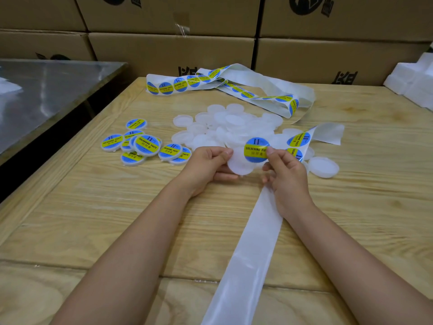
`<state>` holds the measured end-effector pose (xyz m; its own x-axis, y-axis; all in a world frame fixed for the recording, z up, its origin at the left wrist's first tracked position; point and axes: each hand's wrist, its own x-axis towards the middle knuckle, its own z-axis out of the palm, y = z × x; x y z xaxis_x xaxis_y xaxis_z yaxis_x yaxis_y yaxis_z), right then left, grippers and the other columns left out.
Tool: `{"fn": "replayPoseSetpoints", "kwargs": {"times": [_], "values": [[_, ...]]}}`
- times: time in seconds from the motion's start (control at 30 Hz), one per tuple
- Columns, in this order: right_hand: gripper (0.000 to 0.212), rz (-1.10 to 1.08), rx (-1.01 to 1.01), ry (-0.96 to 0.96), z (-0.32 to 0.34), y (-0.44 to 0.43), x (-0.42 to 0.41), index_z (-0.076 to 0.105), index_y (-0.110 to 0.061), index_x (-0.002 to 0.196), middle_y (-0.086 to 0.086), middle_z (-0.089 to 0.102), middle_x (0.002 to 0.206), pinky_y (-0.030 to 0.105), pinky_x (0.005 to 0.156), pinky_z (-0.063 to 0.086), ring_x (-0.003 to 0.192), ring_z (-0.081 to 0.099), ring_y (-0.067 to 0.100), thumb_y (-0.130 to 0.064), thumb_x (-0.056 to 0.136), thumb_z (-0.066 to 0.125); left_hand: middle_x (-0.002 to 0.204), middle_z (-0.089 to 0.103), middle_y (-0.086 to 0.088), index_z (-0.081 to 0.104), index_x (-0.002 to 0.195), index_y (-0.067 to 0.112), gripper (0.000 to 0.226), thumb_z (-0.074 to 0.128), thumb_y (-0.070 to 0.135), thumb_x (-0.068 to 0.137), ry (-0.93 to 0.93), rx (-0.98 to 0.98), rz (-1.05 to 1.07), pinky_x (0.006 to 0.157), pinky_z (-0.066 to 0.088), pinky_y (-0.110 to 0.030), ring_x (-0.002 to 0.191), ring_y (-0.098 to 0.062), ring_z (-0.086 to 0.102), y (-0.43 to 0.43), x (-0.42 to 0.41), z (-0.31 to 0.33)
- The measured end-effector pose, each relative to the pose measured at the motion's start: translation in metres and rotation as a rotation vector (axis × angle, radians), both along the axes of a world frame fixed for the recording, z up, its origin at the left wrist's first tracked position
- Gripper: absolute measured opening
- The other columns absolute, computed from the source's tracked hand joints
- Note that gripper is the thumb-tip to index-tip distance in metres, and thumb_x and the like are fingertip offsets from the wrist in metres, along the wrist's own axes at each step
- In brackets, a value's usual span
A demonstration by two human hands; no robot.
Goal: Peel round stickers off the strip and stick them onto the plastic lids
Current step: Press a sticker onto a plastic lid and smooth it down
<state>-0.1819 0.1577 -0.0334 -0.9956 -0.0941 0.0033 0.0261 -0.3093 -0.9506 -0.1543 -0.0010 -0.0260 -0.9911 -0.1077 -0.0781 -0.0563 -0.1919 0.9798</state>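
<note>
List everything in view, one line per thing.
Labelled lids: about eight, white with blue-yellow stickers, heaped at table's left.
Blank lids: many, translucent white, piled at centre.
Held lid: one, white, in left hand.
Peeled sticker: one, blue-yellow, over held lid.
Sticker strip: one, white with blue-yellow stickers, looped at back.
Spent backing: one, white, trailing toward viewer.
Wooden table: one, pale.
Metal table: one, grey, left.
Cardboard boxes: several, brown, behind.
Foam blocks: white, far right.
Left hand: grips held lid.
Right hand: pinches peeled sticker.
</note>
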Motion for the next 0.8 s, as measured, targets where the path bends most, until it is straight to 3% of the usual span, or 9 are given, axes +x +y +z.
{"fn": "replayPoseSetpoints", "kwargs": {"times": [0.13, 0.3, 0.53, 0.8], "values": [[0.013, 0.056, 0.079, 0.016, -0.0023, -0.0028, 0.0004, 0.067, -0.015, 0.075, -0.001, 0.064, 0.083, 0.020, 0.048, 0.041, 0.060, 0.053, 0.006, -0.017, 0.087, 0.065, 0.072, 0.072, -0.004, 0.063, 0.095, 0.003, 0.020, 0.045, 0.012, 0.097, 0.013, 0.010, -0.029, 0.057, 0.056, -0.023, 0.066, -0.015, 0.070, -0.0002, 0.0018, 0.0015], [0.013, 0.060, 0.151, 0.018, -0.0041, -0.0027, -0.0014, 0.068, -0.011, 0.076, 0.006, 0.061, 0.073, 0.023, 0.053, 0.041, 0.051, 0.048, 0.009, -0.019, 0.086, 0.066, 0.074, 0.072, -0.005, 0.062, 0.093, 0.005, 0.018, 0.047, 0.013, 0.096, 0.017, 0.020, -0.048, 0.059, 0.056, -0.024, 0.068, -0.018, 0.071, -0.0002, 0.0023, 0.0027], [0.018, 0.057, 0.176, 0.039, -0.0055, -0.0041, -0.0026, 0.068, -0.014, 0.069, 0.005, 0.062, 0.068, 0.023, 0.059, 0.045, 0.057, 0.054, 0.009, -0.018, 0.086, 0.066, 0.077, 0.073, -0.005, 0.062, 0.098, 0.004, 0.019, 0.046, 0.014, 0.096, 0.022, 0.017, -0.074, 0.060, 0.056, -0.023, 0.071, -0.018, 0.071, -0.0007, 0.0032, 0.0023], [0.018, 0.044, 0.216, 0.064, -0.0087, -0.0038, -0.0040, 0.068, -0.015, 0.067, 0.006, 0.067, 0.075, 0.020, 0.060, 0.046, 0.061, 0.054, 0.011, -0.018, 0.085, 0.068, 0.076, 0.073, -0.005, 0.061, 0.097, 0.002, 0.015, 0.050, 0.012, 0.094, 0.011, 0.011, -0.063, 0.060, 0.057, -0.025, 0.070, -0.019, 0.071, 0.0002, 0.0040, 0.0022]]}}
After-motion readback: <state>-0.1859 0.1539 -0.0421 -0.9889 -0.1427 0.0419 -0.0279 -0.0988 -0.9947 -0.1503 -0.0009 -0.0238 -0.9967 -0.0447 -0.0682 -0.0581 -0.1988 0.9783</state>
